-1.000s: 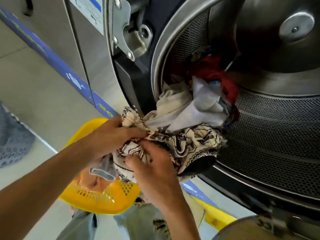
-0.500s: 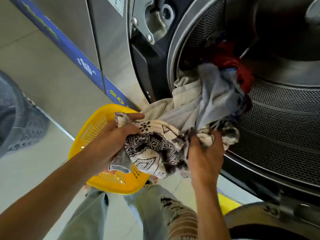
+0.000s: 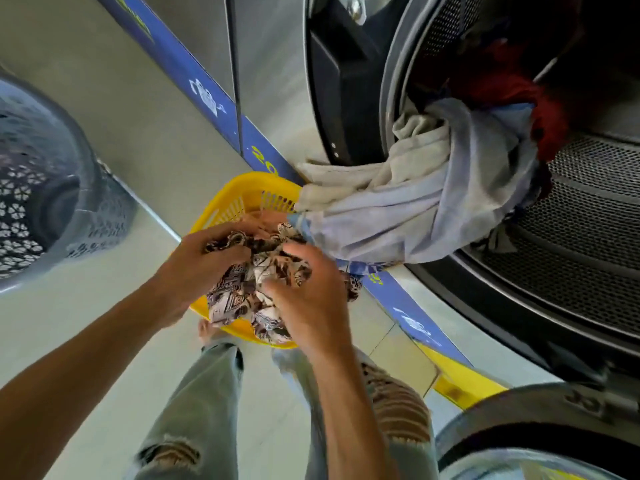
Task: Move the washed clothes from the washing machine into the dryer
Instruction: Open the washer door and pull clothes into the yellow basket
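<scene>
A black-and-white patterned cloth [image 3: 249, 299] is bunched over the yellow laundry basket [image 3: 239, 199] on the floor. My left hand [image 3: 194, 268] grips its left side and my right hand [image 3: 304, 292] grips its right side. A pale blue and cream garment [image 3: 408, 209] trails from the open washing machine drum [image 3: 568, 230] down over the rim toward the basket. A red garment [image 3: 512, 91] lies deeper inside the drum.
A grey perforated basket [image 3: 52, 188] stands on the floor at the left. The machine's open round door [image 3: 533, 431] sits at the lower right. My legs in torn jeans [image 3: 194, 403] stand below the basket. A blue strip [image 3: 204, 88] runs along the machine fronts.
Both hands have carried the patterned cloth down and away from the drum to over the yellow basket. The blue and cream garment has been drawn further out over the rim.
</scene>
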A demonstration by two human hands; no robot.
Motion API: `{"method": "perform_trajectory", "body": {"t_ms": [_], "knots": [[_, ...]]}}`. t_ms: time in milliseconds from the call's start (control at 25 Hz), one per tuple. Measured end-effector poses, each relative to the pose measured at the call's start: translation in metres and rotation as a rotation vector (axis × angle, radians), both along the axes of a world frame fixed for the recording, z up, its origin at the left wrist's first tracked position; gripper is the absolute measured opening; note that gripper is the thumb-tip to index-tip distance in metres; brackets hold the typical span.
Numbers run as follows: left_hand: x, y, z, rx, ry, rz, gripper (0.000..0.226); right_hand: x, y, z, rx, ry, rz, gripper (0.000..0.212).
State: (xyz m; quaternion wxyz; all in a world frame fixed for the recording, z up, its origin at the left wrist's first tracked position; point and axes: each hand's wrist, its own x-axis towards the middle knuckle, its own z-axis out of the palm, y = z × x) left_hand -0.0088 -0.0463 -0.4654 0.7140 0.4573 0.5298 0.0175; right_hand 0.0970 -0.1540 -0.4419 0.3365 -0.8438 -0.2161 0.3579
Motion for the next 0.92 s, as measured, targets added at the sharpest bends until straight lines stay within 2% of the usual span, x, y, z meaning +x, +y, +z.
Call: {"method": "perform_trajectory", "body": {"t_ms": [80, 120, 160, 200, 240, 280, 360, 480, 520, 640, 720, 840, 920], "knots": [[0.004, 0.001, 0.001, 0.03, 0.02, 0.018, 0.032, 0.053, -0.006, 0.036, 0.091, -0.336, -0.128, 0.032], [0.008, 0.002, 0.003, 0.054, 0.028, 0.021, 0.032, 0.088, -0.01, 0.048, 0.108, -0.525, -0.191, 0.036], [0.014, 0.003, 0.006, 0.082, 0.037, 0.007, 0.033, 0.121, -0.012, 0.054, 0.064, -0.693, -0.191, 0.049], [0.021, 0.003, 0.011, 0.116, 0.04, -0.009, 0.032, 0.156, -0.011, 0.055, -0.032, -0.765, -0.163, 0.066], [0.029, 0.003, 0.016, 0.137, 0.028, -0.029, 0.032, 0.181, -0.008, 0.051, -0.097, -0.68, -0.173, 0.077], [0.038, 0.002, 0.021, 0.139, 0.004, -0.041, 0.033, 0.191, -0.004, 0.045, -0.131, -0.551, -0.2, 0.078], [0.053, 0.002, 0.028, 0.14, -0.035, -0.087, 0.04, 0.18, 0.0, 0.035, -0.066, -0.397, -0.275, 0.054], [0.064, -0.001, 0.038, 0.084, -0.121, -0.161, 0.055, 0.131, -0.012, 0.038, 0.042, -0.573, -0.423, 0.04], [0.066, -0.003, 0.04, 0.01, -0.173, -0.165, 0.058, 0.108, -0.018, 0.044, 0.09, -0.528, -0.465, 0.035], [0.074, -0.009, 0.049, -0.22, -0.295, -0.171, 0.064, 0.042, -0.027, 0.054, 0.15, -0.102, -0.493, 0.03], [0.079, -0.016, 0.048, -0.276, -0.358, -0.197, 0.057, 0.018, -0.031, 0.056, 0.076, 0.118, -0.392, 0.028], [0.072, -0.028, 0.041, -0.105, -0.354, -0.154, 0.04, 0.022, -0.039, 0.06, -0.095, 0.185, -0.056, 0.029], [0.065, -0.032, 0.041, 0.0, -0.29, -0.144, 0.036, 0.049, -0.047, 0.069, -0.09, 0.185, 0.008, 0.034]]}}
